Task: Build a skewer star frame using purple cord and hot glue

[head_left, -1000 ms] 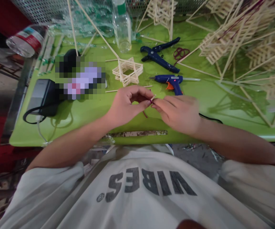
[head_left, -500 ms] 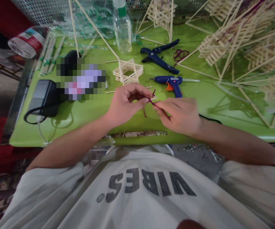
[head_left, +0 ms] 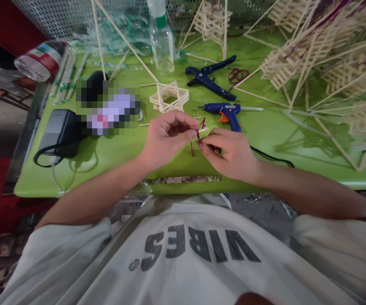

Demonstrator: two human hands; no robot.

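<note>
Between both hands is a purple cord (head_left: 197, 134), partly hidden by the fingers. My left hand (head_left: 168, 135) pinches it with thumb and forefinger, along with what looks like a short pale wooden stick (head_left: 203, 129). A loop of cord stands up above the stick, and a loose end hangs below the left thumb. My right hand (head_left: 230, 154) is closed, its thumb and forefinger pinching the cord just right of the left fingertips. Beyond the hands lies a star-shaped frame of stacked sticks (head_left: 169, 97). The blue glue gun (head_left: 230, 111) rests just past my right hand.
Dark blue cutters (head_left: 210, 80) and a coil of dark red cord (head_left: 238, 76) lie farther back. Several stick lattice structures (head_left: 284, 63) crowd the right. A clear bottle (head_left: 163, 46) stands at the back. On the left are a charger block (head_left: 60, 131) and a blurred-out phone (head_left: 111, 110).
My right hand has shifted slightly left and closer to my left fingertips. The cord between them now runs downward rather than out to the right. My left hand keeps its pinch.
</note>
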